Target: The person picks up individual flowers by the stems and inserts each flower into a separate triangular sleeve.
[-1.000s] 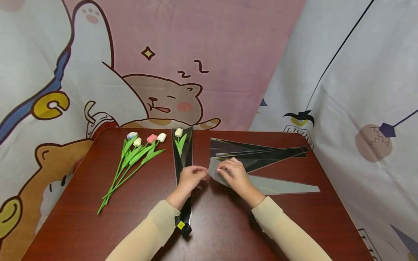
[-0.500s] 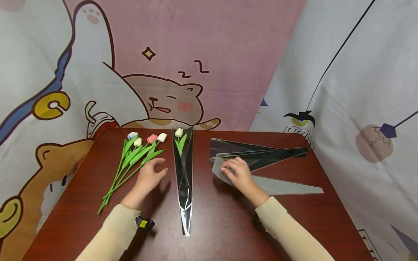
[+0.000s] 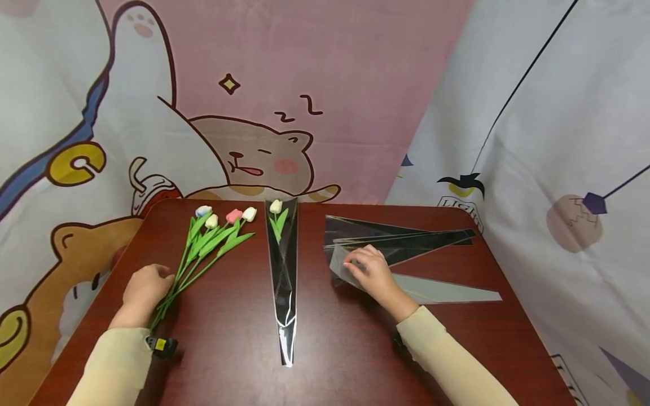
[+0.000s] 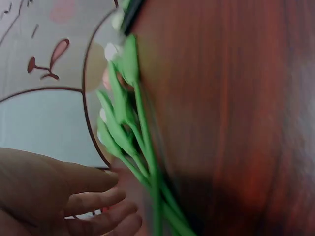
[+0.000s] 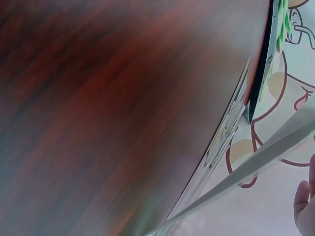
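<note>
While my right hand (image 3: pixel 373 273) is pinching the tapered grey plastic sleeve (image 3: pixel 447 288) at right, my loosely spread left hand (image 3: pixel 146 290) is hovering by green-stemmed artificial tulips (image 3: pixel 208 242) at left, presumably choosing; the next move is calling for gripping one.

Loose tulips (image 3: pixel 205 242) left of sleeves (image 3: pixel 406 242)

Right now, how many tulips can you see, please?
5: blue-white tulip, cream tulip, pink tulip and white tulip at left; wrapped tulip in the central black sleeve.
</note>
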{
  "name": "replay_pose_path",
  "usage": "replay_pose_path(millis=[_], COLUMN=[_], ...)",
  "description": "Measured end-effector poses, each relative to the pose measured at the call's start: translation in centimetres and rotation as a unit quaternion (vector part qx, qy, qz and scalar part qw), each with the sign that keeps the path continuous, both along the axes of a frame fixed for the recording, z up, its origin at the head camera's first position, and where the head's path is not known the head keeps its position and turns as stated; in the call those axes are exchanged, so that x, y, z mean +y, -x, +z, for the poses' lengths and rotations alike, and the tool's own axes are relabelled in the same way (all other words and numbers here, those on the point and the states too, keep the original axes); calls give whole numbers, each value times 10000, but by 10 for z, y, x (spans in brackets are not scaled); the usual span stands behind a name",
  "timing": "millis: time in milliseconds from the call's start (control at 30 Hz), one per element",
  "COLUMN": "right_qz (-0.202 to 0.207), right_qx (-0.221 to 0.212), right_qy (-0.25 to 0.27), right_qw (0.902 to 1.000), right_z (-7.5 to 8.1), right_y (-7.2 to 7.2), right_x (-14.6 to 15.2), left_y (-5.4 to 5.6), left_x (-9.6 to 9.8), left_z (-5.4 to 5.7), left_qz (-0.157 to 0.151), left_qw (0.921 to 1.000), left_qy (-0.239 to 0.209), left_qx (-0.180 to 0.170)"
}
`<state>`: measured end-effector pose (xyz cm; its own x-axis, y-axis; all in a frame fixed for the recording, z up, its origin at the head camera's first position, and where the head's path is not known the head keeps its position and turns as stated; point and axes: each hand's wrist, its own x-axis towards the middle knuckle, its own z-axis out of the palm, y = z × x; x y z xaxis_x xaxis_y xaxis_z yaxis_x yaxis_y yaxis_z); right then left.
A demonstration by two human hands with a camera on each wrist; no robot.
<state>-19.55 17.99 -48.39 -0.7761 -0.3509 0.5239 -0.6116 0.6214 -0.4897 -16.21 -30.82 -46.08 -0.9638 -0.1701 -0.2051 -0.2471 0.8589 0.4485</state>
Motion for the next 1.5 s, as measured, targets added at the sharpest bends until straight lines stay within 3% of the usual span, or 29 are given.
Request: replay_pose_path(millis=[133, 333, 600, 733, 900, 1000, 1133, 1300, 1400, 1500], right_qz=[-23, -44, -66, -95, -92, -100, -84, -65, -87, -91], right_qx=[-37, 42, 93, 162, 208, 291, 324, 302, 336, 401], right_qy=[-53, -16, 31, 42, 63, 80, 96, 122, 175, 207], right_qw=[10000, 10000, 9999, 9998, 9997, 9995, 9994, 9994, 9992, 9989], right_z=[0, -1, -2, -2, -1, 0, 1, 2, 1, 1], right_y=[0, 0, -1, -1, -1, 0, 1, 2, 2, 2], right_x=[0, 0, -2, -1, -1, -1, -1, -3, -4, -5], left_y=[-1, 3, 4, 3, 2, 3, 4, 6, 8, 10], left_x=[-9, -7, -2, 0, 8, 15, 29, 52, 70, 89], left_z=[-5, -11, -10, -8, -7, -4, 5, 15, 16, 11], left_qz=[49, 180, 268, 302, 476, 653, 892, 991, 978, 922], left_qw=[9997, 9993, 9990, 9992, 9954, 9875, 9709, 9494, 9307, 9039], left_qy=[-109, 24, 204, 251, 249, 111, -215, -639, -918, -1364], left_qx=[-194, -334, -299, -19, 799, 1427, 2214, 2911, 3404, 3947])
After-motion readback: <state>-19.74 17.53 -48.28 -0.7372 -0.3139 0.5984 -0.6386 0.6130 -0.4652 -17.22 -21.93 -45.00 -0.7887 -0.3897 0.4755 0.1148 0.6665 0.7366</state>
